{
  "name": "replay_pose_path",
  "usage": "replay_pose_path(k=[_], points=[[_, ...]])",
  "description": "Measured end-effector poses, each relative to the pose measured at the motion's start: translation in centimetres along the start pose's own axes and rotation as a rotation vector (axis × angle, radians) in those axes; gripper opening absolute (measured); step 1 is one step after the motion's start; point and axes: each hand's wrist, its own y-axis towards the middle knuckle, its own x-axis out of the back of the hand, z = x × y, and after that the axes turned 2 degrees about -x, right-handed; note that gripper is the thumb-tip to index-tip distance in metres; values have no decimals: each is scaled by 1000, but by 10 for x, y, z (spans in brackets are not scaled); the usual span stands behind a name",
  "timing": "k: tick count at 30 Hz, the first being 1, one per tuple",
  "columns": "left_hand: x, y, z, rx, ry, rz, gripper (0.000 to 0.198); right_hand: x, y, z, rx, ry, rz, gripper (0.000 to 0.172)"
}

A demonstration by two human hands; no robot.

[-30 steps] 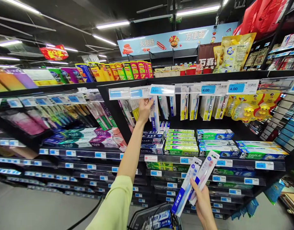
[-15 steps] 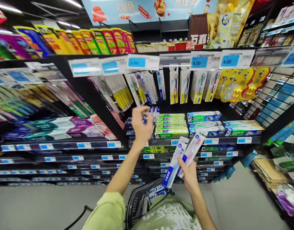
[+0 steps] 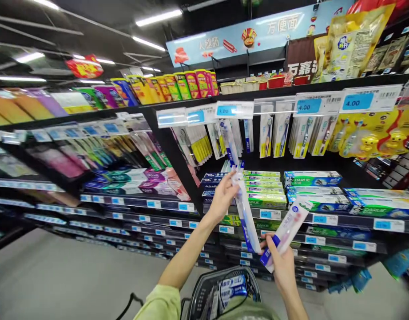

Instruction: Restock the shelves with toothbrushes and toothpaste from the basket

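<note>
- Pinching the top end of the blue toothbrush pack (image 3: 246, 218) at centre, the left hand (image 3: 223, 198), empty half a second ago, now has what the right hand held then.
- Long and slim, that pack is see-through plastic, printed blue low down.
- Right of centre, the right hand (image 3: 281, 262) grips the pink toothbrush pack (image 3: 290, 226), fingertips near the blue one's lower end.
- Glossy oblong cartons (image 3: 312, 179) lie stacked farther right.

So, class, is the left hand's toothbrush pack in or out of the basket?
Out. The left hand holds the toothbrush pack up, clear of the basket.
</note>
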Motion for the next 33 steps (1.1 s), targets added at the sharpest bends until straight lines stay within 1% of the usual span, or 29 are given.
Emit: replay_pose_path(k=[2,3,5,7,9,11,14,17,21,23,26,33], points=[[18,35,-16,-177,-33,-164,53,0,0,1,-21,29,4,54],[26,54,-25,-261,-33,-210,51,0,-1,1,-24,33,9,54],[42,92,-40,-369,-16,-250,55,-1,-2,2,-23,37,18,54],[53,126,-50,-448,22,-268,59,-2,-3,3,-31,38,25,56],[58,152,-55,-518,95,-290,60,-3,-4,4,-39,37,15,57],[57,170,-58,-570,206,-328,58,-2,-4,5,-29,46,-13,58],[51,181,-57,-622,336,-386,53,1,-4,7,-13,61,-40,59],[45,181,-55,-664,368,-404,48,6,-2,8,-26,72,-32,61],[46,178,-54,-639,409,-422,51,12,2,7,-34,71,-14,61],[48,178,-55,-624,421,-414,55,13,2,6,-42,58,-3,62],[50,180,-59,-625,441,-372,58,12,3,3,-58,46,8,62],[48,180,-61,-657,473,-314,56,8,3,2,-54,31,31,60]])
